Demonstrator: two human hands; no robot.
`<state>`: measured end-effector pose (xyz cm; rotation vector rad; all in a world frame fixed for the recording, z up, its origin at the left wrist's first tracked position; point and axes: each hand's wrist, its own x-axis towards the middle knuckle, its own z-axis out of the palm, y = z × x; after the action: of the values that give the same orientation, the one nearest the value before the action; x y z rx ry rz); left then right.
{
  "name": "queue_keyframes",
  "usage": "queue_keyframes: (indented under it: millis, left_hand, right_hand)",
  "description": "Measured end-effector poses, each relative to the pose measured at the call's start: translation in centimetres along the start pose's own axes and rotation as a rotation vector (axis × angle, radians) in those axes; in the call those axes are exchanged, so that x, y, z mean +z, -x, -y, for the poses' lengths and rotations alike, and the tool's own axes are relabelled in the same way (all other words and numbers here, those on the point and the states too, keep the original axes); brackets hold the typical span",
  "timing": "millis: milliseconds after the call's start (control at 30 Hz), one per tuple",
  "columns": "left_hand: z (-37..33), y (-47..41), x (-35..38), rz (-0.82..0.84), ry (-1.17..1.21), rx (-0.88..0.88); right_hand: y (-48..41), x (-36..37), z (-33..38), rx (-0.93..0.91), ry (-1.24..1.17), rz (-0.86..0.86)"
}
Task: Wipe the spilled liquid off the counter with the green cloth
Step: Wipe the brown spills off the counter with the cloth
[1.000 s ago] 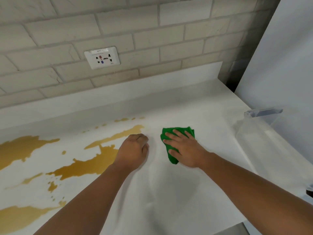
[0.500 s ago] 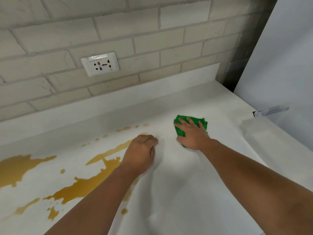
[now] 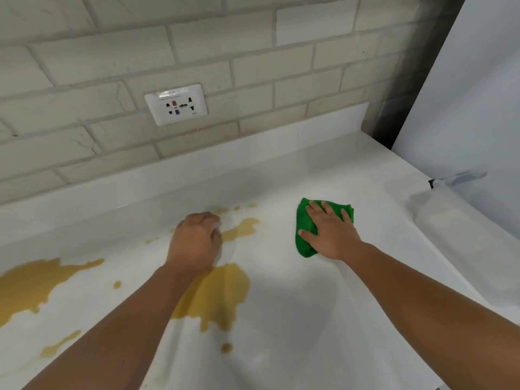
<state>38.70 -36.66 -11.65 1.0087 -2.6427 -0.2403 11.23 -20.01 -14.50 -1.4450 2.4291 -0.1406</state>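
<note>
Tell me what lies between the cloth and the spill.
Only bare counter lies between the cloth, flat under the right hand, and the nearest puddle. The fisted left hand rests by that puddle and would block a sweep further left.

Soft, even light is filling the scene, bright without harsh glare. The white desk [image 3: 323, 319] is reflecting a faint sheen, and both forearms are casting pale, diffuse shadows on it. Wide-angle distortion is bending the brick wall [image 3: 253, 52] lines toward the edges. Fine detail is looking slightly smeared throughout.
</note>
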Motion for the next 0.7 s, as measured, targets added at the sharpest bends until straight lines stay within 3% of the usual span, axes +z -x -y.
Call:
queue_keyframes:
  millis: [200,433,600,700]
  left_hand:
    - [8.5,1.4,-2.7,0.156,-0.124,-0.266]
    - [13.6,2.1,-3.3,0.224,-0.097,-0.427]
    - [14.4,2.9,-3.3,0.229,-0.091,-0.420]
    - [14.8,2.4,-3.7,0.271,-0.072,-0.434]
  right_hand:
    - [-2.5,0.3,6.1,-0.064,0.029,0.022]
    - [-2.7,2.1,9.6,-0.279,0.061,0.006]
    - [-4.9,1.4,10.0,-0.081,0.036,-0.002]
    - [-6.2,0.9,12.1,-0.066,0.041,0.047]
